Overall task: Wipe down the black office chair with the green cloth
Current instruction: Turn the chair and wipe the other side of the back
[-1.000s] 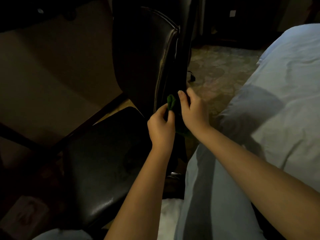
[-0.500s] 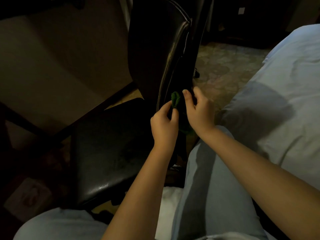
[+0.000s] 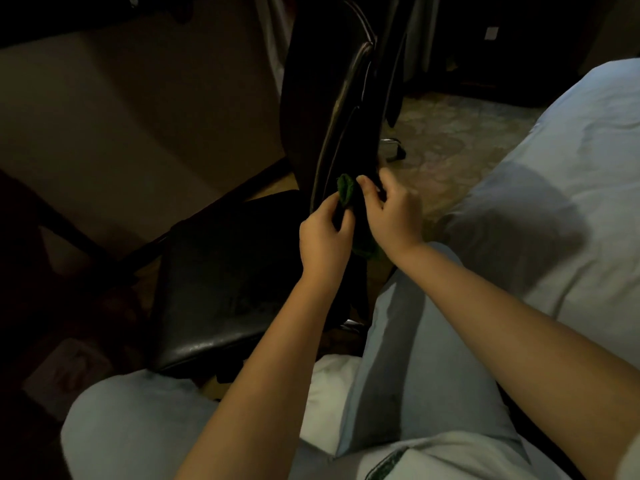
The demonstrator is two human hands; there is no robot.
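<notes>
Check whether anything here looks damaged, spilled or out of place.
Only the chair seat stands out: a dull, mottled patch near its middle could be wear or grime, but the light is too dim to tell. Otherwise nothing looks odd. The left hand and right hand hold the green cloth bunched against the backrest edge.

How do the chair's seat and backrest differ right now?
The black padded seat lies flat and low; the black padded backrest stands upright. The left hand and right hand hold the green cloth at the backrest's edge; no hand touches the seat. Both are glossy black.
</notes>
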